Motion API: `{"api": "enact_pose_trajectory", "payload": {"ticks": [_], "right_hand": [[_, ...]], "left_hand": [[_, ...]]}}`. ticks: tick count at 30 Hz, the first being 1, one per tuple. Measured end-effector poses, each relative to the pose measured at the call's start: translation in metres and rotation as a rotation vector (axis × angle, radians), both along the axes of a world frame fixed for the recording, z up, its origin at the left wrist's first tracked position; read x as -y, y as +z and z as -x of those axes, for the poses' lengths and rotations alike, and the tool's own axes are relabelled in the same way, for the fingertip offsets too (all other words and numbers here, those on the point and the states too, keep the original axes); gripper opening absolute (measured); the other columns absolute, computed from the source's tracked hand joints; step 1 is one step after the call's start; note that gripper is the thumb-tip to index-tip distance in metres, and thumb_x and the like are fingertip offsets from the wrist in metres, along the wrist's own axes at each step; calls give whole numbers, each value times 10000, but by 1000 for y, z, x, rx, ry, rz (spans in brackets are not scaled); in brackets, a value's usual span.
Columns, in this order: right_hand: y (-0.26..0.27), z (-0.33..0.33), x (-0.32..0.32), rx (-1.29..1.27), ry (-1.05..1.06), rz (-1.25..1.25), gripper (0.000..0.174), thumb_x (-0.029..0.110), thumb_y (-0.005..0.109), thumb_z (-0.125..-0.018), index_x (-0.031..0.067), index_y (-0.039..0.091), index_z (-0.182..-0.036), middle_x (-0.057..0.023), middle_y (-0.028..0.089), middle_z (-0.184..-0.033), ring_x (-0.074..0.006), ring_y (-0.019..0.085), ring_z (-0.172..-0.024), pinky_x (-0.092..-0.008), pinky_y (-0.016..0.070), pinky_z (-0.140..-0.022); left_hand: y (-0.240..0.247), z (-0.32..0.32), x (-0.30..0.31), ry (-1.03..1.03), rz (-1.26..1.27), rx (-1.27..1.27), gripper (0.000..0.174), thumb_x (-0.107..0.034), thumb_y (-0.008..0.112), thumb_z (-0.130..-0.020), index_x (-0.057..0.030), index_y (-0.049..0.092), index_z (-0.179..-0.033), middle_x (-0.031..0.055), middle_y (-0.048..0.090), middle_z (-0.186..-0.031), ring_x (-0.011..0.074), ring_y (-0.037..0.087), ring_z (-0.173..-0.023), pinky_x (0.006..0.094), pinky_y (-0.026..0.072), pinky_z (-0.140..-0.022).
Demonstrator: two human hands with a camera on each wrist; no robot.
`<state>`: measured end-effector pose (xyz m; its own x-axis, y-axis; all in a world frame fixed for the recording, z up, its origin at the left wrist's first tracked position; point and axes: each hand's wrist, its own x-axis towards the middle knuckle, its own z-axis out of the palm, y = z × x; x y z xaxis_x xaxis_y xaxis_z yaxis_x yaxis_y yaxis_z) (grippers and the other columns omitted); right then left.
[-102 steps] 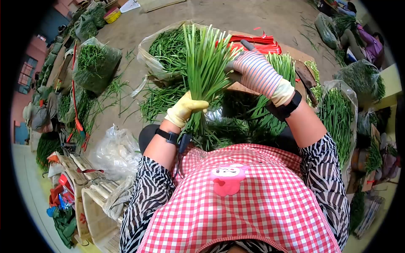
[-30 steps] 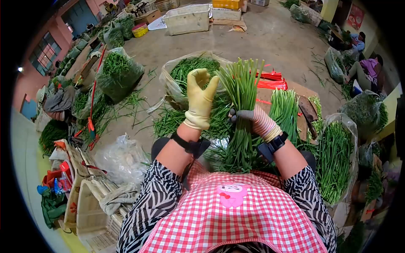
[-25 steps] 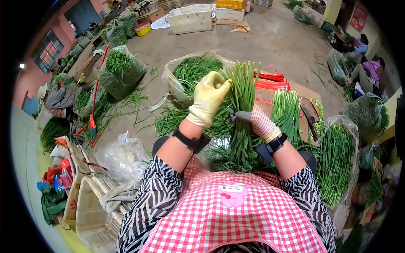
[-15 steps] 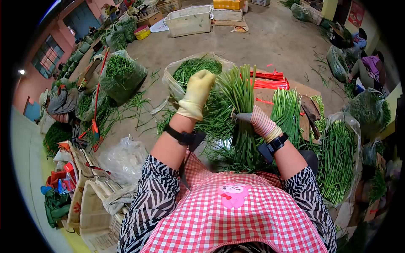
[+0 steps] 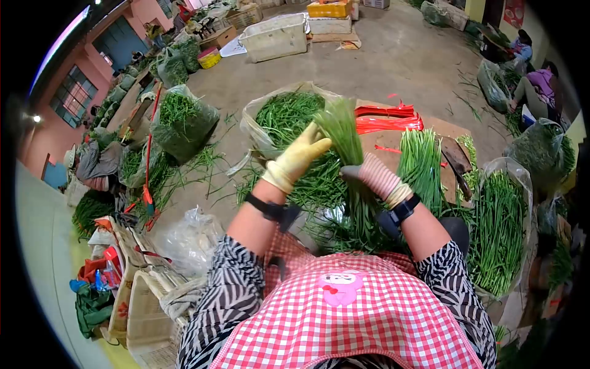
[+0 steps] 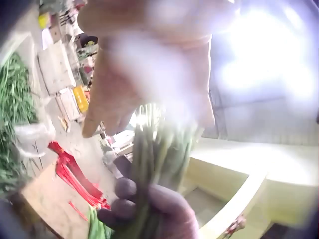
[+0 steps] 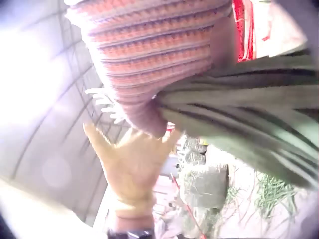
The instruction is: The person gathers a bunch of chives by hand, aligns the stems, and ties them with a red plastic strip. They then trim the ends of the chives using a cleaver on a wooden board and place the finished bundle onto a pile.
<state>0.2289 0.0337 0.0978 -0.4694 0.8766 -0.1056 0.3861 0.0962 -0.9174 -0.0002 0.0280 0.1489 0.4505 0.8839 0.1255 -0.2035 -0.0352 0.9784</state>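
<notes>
My right hand (image 5: 372, 177), in a striped glove, grips a thick bundle of long green stalks (image 5: 351, 165) around its middle and holds it upright over my lap. My left hand (image 5: 297, 157), in a yellow glove, has straight fingers that touch the side of the bundle's upper end. In the right wrist view the striped glove (image 7: 154, 55) is clamped round the stalks (image 7: 249, 114), with the yellow glove (image 7: 132, 169) spread beyond them. In the left wrist view, grey fingertips (image 6: 149, 209) wrap the stalks (image 6: 159, 164) below the blurred yellow glove (image 6: 149, 50).
A clear plastic bag of greens (image 5: 286, 111) lies ahead on the floor. Red ties (image 5: 387, 120), a row of cut stalks (image 5: 421, 161) and a cleaver (image 5: 456, 161) lie on a board. Another full bag (image 5: 501, 224) sits right, baskets (image 5: 144, 307) left, crates (image 5: 273, 37) and seated people (image 5: 533, 83) behind.
The bundle passed from my left hand to my right. My left hand, raised and spread a second ago, has come down against the stalk tops, and the bundle leans slightly left.
</notes>
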Motion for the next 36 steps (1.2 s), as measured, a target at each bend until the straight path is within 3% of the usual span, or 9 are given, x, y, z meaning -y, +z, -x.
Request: {"api": "enact_pose_trajectory", "payload": {"ticks": [5,12,20,25,26,28,29,30,36], "right_hand": [[38,34,33,269,-284,-238,784,133,775,-805,31,427,-1500,-244,726,-1122,-426,700,-1049,-465,587,-877],[6,44,39,727,-156,-537,497,266,835,-776,-22,695,-1156,-235,731,-1018,-386,720,-980,-472,589,-876],[75,-9,-10,-282,9,-496,594,386,696,-979,26,576,-1436,-247,702,-1256,-330,720,-1047,-386,559,-940],[148,25,-35,196,371,-670,560,536,470,-1065,129,587,-1432,-197,683,-1319,-325,674,-1163,-403,542,-970],[114,39,-65,494,818,-966,512,485,476,-1066,118,594,-1403,-203,684,-1287,-370,668,-1129,-428,544,-954],[128,37,-31,541,550,-602,442,391,497,-1065,111,585,-1396,-193,691,-1229,-379,673,-1077,-445,546,-926],[93,31,-83,423,762,-1155,500,446,515,-1054,113,562,-1424,-197,691,-1227,-371,668,-1118,-440,550,-921],[123,10,-65,228,406,-532,541,473,531,-1056,130,528,-1475,-168,702,-1249,-330,681,-1113,-411,563,-924],[106,-83,-53,-421,-67,-173,540,403,509,-1069,131,466,-1534,-100,579,-1433,-278,565,-1266,-427,461,-1065]], "left_hand": [[-26,-35,-6,221,-67,165,717,-221,800,-933,-61,432,-1527,54,608,-1360,173,572,-1241,340,458,-1074],[-15,-15,-18,208,308,430,305,-151,700,-982,-21,662,-1255,124,732,-1083,294,724,-1031,421,572,-949],[0,1,1,-9,235,71,253,-121,741,-918,-7,672,-1133,89,735,-985,223,724,-899,346,574,-842],[8,-25,-2,-175,-7,-257,281,-153,772,-922,-6,708,-1153,60,746,-1047,158,692,-962,316,559,-865],[13,-29,1,-158,3,-275,284,-156,772,-925,-8,713,-1160,49,745,-1058,151,683,-990,313,554,-874],[-6,-18,-17,-179,-127,-501,230,-122,737,-945,-22,709,-1150,59,741,-1055,168,699,-976,314,556,-882],[-6,-11,-22,-198,-27,-395,200,-118,716,-956,-24,694,-1132,76,741,-1052,187,708,-978,325,560,-889],[-2,-2,-25,-212,66,-290,171,-114,696,-968,-26,680,-1114,92,741,-1049,206,718,-979,335,564,-895],[47,117,-32,33,45,187,164,-164,643,-1018,-24,661,-1101,136,737,-1076,308,699,-1121,498,511,-1088]]}}
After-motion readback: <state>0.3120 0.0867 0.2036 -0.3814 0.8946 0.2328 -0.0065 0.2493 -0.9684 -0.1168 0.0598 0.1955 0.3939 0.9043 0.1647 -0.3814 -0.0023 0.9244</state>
